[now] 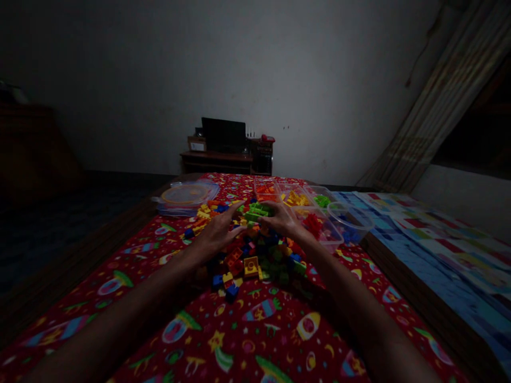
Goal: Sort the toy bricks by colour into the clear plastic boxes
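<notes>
A heap of mixed toy building bricks [251, 267] in red, yellow, blue, green and orange lies on the red patterned tablecloth [215, 324]. Over its far side, my right hand [281, 219] is closed at the fingertips on several light green bricks [256, 213]. My left hand [219, 230] is just left of those green bricks, thumb and forefinger spread apart, and I see nothing held in it. Its other fingers are partly hidden, and the dim light blurs the exact contact between hands and bricks.
Clear plastic tubs stand right of the heap, holding orange bricks [266, 190], yellow bricks [296, 198], green bricks [321, 201], red bricks [313, 225] and blue bricks [351, 235]. Stacked lids [187, 194] lie at the left. A monitor [223, 134] stands by the far wall.
</notes>
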`<control>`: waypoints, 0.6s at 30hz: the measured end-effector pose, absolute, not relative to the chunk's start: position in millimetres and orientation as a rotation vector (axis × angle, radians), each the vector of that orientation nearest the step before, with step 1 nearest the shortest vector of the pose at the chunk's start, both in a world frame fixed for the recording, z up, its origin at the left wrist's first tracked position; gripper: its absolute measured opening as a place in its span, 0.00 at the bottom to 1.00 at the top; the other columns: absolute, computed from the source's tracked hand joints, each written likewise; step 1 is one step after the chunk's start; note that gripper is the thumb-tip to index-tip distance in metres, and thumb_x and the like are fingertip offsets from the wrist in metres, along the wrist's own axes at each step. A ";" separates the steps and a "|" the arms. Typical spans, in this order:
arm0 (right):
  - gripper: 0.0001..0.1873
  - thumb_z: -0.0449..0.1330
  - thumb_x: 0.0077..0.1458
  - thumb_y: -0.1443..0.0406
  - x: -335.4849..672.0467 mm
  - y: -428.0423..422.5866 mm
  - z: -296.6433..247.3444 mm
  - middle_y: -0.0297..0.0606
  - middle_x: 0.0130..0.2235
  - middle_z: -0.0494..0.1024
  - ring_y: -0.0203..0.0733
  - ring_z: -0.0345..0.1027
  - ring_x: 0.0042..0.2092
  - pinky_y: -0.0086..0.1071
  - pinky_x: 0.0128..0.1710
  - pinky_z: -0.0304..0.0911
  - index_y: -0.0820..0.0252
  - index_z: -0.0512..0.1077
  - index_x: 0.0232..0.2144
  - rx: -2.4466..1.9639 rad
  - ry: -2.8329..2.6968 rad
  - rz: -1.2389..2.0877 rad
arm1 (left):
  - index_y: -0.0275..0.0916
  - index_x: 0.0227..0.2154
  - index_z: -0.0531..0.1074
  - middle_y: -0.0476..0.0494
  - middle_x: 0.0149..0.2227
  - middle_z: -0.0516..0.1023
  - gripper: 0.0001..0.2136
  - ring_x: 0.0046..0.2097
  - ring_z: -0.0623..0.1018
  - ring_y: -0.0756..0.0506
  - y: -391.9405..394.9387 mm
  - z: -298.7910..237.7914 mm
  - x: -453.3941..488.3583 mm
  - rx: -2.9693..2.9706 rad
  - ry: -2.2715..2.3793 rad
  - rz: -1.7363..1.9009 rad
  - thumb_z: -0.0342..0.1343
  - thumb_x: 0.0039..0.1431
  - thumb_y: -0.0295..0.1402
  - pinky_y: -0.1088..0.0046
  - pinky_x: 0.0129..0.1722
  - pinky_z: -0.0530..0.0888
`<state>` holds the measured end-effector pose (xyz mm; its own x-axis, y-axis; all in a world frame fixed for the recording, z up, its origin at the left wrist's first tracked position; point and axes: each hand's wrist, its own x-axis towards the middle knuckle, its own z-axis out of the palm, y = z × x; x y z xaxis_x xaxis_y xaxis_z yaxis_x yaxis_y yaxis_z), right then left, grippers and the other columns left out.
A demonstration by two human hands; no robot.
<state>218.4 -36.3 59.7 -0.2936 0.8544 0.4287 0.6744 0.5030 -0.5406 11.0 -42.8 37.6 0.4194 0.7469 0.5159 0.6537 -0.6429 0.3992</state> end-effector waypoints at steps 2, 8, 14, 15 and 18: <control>0.20 0.63 0.49 0.66 237.8 -30.6 68.6 0.39 0.37 0.80 0.41 0.74 0.36 0.31 0.34 0.68 0.63 0.75 0.47 -1.314 -1.963 0.366 | 0.40 0.60 0.59 0.41 0.43 0.79 0.27 0.44 0.79 0.41 -40.8 38.7 9.1 2.535 1.294 1.045 0.51 0.57 0.39 0.64 0.43 0.74; 0.18 0.60 0.50 0.66 326.0 6.4 89.2 0.43 0.35 0.80 0.42 0.74 0.33 0.31 0.32 0.67 0.67 0.75 0.45 -1.668 -1.740 0.085 | 0.37 0.55 0.65 0.40 0.43 0.80 0.22 0.43 0.79 0.41 -32.2 38.5 -0.5 2.527 1.280 1.075 0.48 0.58 0.37 0.63 0.45 0.74; 0.16 0.61 0.49 0.67 399.2 40.4 92.8 0.55 0.41 0.79 0.50 0.74 0.41 0.33 0.34 0.63 0.69 0.77 0.41 -2.117 -1.644 -0.248 | 0.39 0.47 0.72 0.41 0.43 0.80 0.17 0.43 0.79 0.41 -25.8 35.6 -6.8 2.506 1.294 1.092 0.48 0.57 0.37 0.62 0.47 0.74; 0.15 0.61 0.48 0.67 405.8 43.5 92.5 0.57 0.39 0.79 0.50 0.74 0.39 0.32 0.33 0.62 0.71 0.78 0.40 -2.142 -1.630 -0.245 | 0.40 0.45 0.73 0.41 0.43 0.80 0.16 0.44 0.79 0.41 -25.9 35.6 -7.0 2.512 1.290 1.092 0.49 0.57 0.37 0.62 0.47 0.74; 0.14 0.61 0.50 0.69 414.7 50.0 93.3 0.61 0.31 0.78 0.45 0.74 0.35 0.30 0.30 0.59 0.81 0.77 0.34 -2.085 -1.620 -0.271 | 0.40 0.42 0.75 0.42 0.44 0.80 0.14 0.45 0.78 0.42 -28.3 36.9 -6.3 2.537 1.259 1.092 0.49 0.57 0.36 0.63 0.48 0.74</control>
<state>414.7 50.0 93.3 0.2784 0.8552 0.4371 0.9510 -0.1816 -0.2504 -6.3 -28.3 36.9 0.3990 0.7295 0.5555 0.6532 -0.6513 0.3862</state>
